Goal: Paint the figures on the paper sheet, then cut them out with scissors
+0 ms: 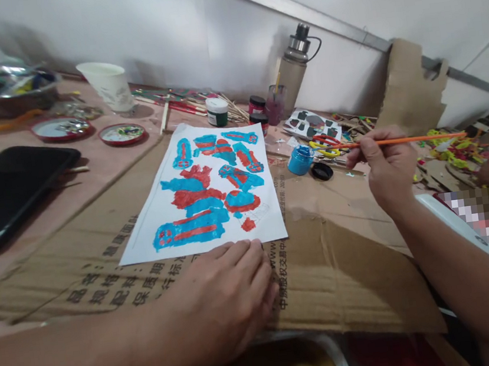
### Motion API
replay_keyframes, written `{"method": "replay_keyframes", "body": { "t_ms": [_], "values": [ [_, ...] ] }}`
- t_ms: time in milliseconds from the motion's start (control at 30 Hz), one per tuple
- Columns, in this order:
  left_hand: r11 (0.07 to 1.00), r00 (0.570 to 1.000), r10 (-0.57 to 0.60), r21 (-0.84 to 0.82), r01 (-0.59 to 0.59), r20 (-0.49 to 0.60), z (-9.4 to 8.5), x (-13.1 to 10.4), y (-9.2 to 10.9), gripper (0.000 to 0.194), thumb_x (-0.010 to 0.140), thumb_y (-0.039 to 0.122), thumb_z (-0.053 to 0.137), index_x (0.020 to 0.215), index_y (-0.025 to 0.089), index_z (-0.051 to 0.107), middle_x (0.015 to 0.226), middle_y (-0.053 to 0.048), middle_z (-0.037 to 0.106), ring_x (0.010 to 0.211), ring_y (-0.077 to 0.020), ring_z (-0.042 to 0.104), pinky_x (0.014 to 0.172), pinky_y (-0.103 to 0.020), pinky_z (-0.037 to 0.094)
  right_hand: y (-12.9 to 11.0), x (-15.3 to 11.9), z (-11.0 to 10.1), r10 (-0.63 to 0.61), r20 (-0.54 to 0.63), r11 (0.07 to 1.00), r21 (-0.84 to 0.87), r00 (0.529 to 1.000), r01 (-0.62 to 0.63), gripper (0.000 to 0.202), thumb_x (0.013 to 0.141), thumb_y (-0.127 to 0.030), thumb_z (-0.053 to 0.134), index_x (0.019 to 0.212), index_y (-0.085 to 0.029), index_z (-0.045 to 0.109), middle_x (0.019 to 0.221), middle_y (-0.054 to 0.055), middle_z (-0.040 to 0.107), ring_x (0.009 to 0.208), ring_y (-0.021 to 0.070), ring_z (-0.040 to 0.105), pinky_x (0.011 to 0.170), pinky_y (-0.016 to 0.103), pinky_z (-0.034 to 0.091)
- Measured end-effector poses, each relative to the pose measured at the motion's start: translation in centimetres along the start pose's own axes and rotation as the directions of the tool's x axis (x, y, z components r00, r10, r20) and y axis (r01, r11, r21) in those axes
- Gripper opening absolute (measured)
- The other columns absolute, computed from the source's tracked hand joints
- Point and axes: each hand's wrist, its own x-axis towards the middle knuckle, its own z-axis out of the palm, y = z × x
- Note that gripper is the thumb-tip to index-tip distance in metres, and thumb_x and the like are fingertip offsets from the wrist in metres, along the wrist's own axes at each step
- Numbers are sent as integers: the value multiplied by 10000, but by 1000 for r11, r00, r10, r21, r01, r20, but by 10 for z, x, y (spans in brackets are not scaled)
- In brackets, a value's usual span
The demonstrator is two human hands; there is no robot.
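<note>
Clamping its grip on the brush (417, 138), the right hand (382, 160) holds the tip at the mouth of the blue pot (299, 163), beside a black lid (322, 170). The painted paper (209, 187) lies on the cardboard (361, 263) covering the bench (112, 157); at its near edge rests the left hand (239, 284), fingers together, though whether that grip pinches anything I cannot tell.

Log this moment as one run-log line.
left hand: at near edge of paper | right hand: holding orange brush, tip at blue jar | paper: painted red and blue | black lid: beside jar
</note>
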Motion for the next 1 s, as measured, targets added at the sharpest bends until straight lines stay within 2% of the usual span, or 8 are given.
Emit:
{"method": "replay_keyframes", "body": {
  "t_ms": [100,267,433,567,700,800,867,1000],
  "values": [
    [1000,1000,15,-9,-15,14,-2,1,-1,148,1052,204,639,977,192,766,967,-98,787,896,-238,697,872,-381,589,11,10,11,18,86,998,-66,996,-13,324,978,-511,805,839,-259,657,627,-36,693,523,151,654,530,294,544],
    [999,999,28,26,-28,17,-2,2,0,143,1050,225,655,974,179,767,964,-103,789,912,-246,704,857,-387,588,34,26,22,147,205,986,-103,968,-128,222,965,-355,776,834,-227,650,613,-36,677,500,124,619,514,262,511],
    [999,1000,18,33,-18,20,1,-1,2,119,1037,240,681,982,174,762,1014,-123,792,960,-254,707,904,-398,580,40,34,25,238,239,971,-84,941,-225,275,921,-384,831,799,-205,661,608,-30,673,476,121,613,467,248,521],
    [999,1000,2,39,-2,9,3,-2,3,141,1045,251,662,990,169,762,1031,-140,791,975,-260,709,915,-401,579,24,33,16,140,163,990,1,977,-142,328,913,-447,876,837,-227,645,621,-30,672,485,134,621,475,272,541],
    [1000,1000,13,26,-13,14,-1,0,2,149,1048,247,652,972,178,761,1007,-138,792,941,-258,709,892,-403,582,-10,18,15,-23,51,987,160,998,15,277,973,-444,844,885,-247,670,674,-23,697,540,149,660,512,291,579],
    [1000,999,29,9,-29,43,-6,3,1,130,1039,235,659,992,189,771,1005,-133,798,927,-263,713,873,-408,585,-36,-3,29,-17,211,971,237,977,-35,252,990,-459,835,912,-254,710,712,-10,723,593,165,689,551,312,608],
    [999,997,38,11,-39,69,-9,4,0,124,1032,227,658,1015,197,778,1014,-132,804,928,-269,720,860,-411,586,-49,-18,42,-38,334,957,282,942,-61,238,1017,-458,807,928,-251,728,709,-5,730,588,166,692,554,319,608],
    [999,995,35,17,-36,94,-13,7,0,143,1042,232,644,1003,203,779,987,-122,804,893,-268,720,823,-409,587,-57,-42,64,-51,480,962,260,876,-86,227,1068,-408,741,916,-242,715,705,-16,724,598,145,701,577,285,587]
  ]
}}
